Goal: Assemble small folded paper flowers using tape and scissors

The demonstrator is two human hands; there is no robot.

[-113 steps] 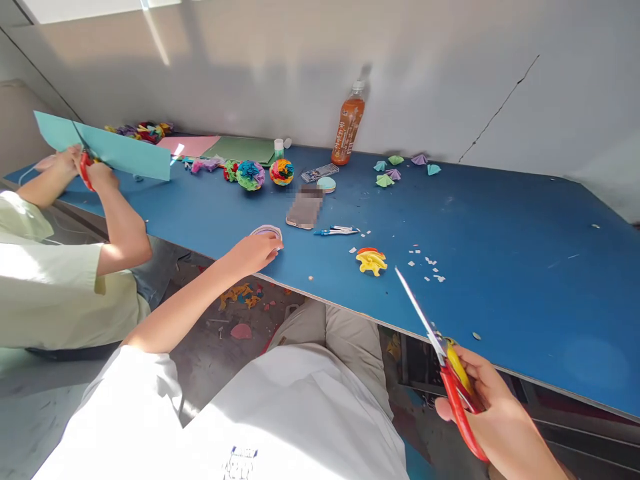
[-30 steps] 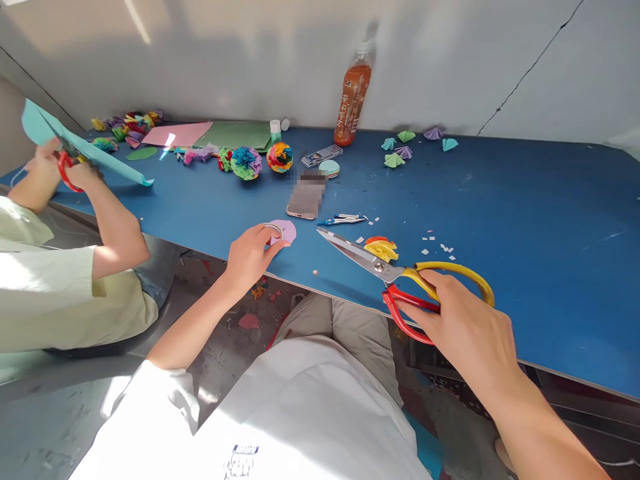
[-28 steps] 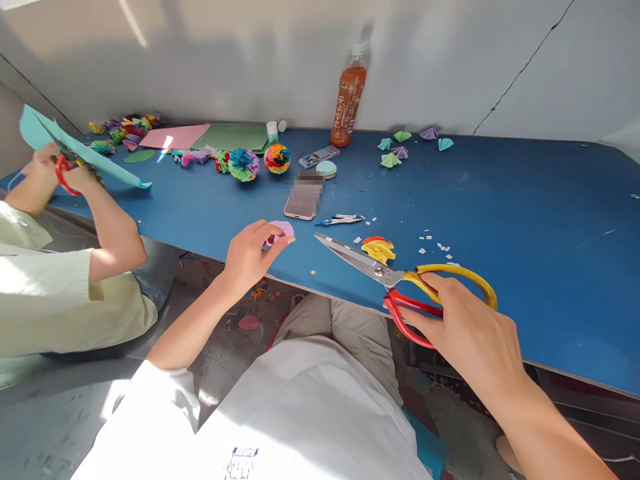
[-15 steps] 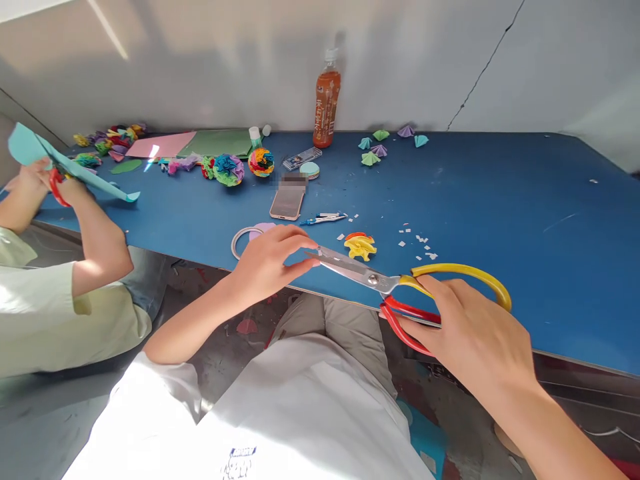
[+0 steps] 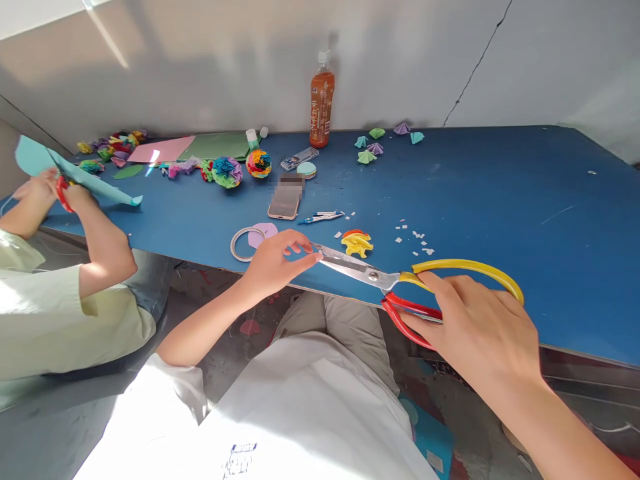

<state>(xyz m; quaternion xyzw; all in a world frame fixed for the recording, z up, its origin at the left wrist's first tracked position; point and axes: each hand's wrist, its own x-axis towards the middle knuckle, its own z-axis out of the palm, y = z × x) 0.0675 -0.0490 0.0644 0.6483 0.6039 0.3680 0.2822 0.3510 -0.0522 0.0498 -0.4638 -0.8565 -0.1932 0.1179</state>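
Fingers of the left hand (image 5: 277, 261) pinch the blade tips of the scissors (image 5: 380, 277); right hand (image 5: 480, 327) is wrapped round the yellow and red loops, blades shut or nearly so. Change: a second ago the left hand was on the pink paper circle (image 5: 263, 233) and the tape ring (image 5: 242, 243), scissors held apart to the right; now it has left both on the blue table (image 5: 500, 193) and come across to the blades, so the work has shifted from the paper to handling the scissors between two hands. Scissors lie low over the table's near edge, tips pointing left. Left forearm reaches up from lower left, wrist bent; right arm comes in from the lower right corner, palm down. Yellow-orange paper flower (image 5: 357, 243) sits just behind the blades. At far left another person's hands (image 5: 75, 193) cut a teal sheet (image 5: 95, 183).
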